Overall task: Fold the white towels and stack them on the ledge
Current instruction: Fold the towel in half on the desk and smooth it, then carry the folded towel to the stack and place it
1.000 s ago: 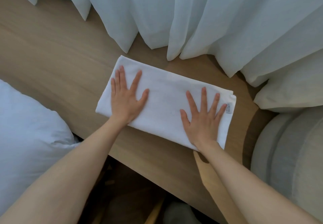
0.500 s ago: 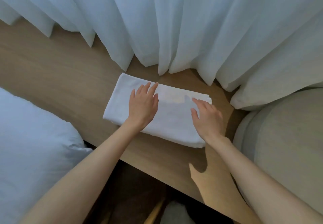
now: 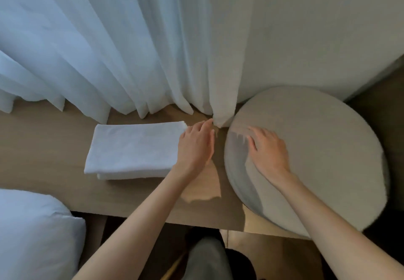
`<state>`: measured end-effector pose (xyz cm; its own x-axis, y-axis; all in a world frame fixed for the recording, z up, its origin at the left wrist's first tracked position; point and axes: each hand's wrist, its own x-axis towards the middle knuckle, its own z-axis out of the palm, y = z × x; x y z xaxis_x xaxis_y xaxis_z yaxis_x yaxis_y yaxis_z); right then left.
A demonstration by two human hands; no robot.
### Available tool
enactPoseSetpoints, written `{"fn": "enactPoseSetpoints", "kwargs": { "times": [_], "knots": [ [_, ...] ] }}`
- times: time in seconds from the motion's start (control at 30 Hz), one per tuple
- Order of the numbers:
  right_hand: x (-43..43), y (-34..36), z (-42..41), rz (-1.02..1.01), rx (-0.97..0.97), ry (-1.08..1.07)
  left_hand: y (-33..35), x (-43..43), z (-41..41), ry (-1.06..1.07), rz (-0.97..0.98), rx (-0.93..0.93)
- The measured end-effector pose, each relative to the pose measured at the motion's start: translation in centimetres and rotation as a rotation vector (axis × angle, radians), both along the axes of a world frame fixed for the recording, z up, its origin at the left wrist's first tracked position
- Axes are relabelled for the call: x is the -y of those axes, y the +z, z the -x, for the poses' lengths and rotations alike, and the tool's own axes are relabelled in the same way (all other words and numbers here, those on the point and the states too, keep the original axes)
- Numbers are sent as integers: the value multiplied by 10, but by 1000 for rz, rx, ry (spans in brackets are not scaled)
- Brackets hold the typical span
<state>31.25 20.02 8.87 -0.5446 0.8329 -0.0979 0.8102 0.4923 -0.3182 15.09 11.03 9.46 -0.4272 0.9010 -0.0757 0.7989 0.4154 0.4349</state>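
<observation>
Head view: a folded white towel lies flat on the wooden ledge, just in front of the sheer curtain.
Left hand: my left hand is at the towel's right end, fingers relaxed and nearly straight, gripping nothing; whether it touches the cloth I cannot tell.
Right hand: my right hand is over the round grey stool beside the ledge, fingers loosely spread, holding nothing.
Lower left: a white pillow by the ledge's near edge.

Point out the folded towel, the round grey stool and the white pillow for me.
folded towel (image 3: 135,148), head view, middle of its top layer.
round grey stool (image 3: 332,159), head view, bare top beside the hand.
white pillow (image 3: 32,236), head view, its upper surface.
</observation>
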Motion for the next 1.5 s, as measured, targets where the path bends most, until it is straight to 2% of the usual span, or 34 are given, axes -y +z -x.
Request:
{"fn": "enactPoseSetpoints", "kwargs": {
  "times": [0.4,0.6,0.7,0.9,1.1,1.27,1.43,1.5],
  "knots": [
    [39,90,-307,-150,-77,-301,70,-27,-294,-427,-54,-63],
    [67,132,-423,-174,-191,-516,123,-27,-413,-607,-162,-109],
    [77,153,-471,-131,-261,-612,152,-33,-458,-690,-185,-74],
    [73,189,-539,-84,-302,-784,186,-57,-511,-831,-195,-86],
    [36,205,-581,-128,-284,-869,185,-107,-534,-867,-155,-50],
    [-14,176,-604,-40,-197,-927,160,-170,-552,-900,-115,55],
    [-69,135,-617,112,-248,-1066,117,-238,-567,-918,-16,154],
    [-86,120,-619,148,-195,-1078,99,-261,-575,-910,43,151]
  ]
}}
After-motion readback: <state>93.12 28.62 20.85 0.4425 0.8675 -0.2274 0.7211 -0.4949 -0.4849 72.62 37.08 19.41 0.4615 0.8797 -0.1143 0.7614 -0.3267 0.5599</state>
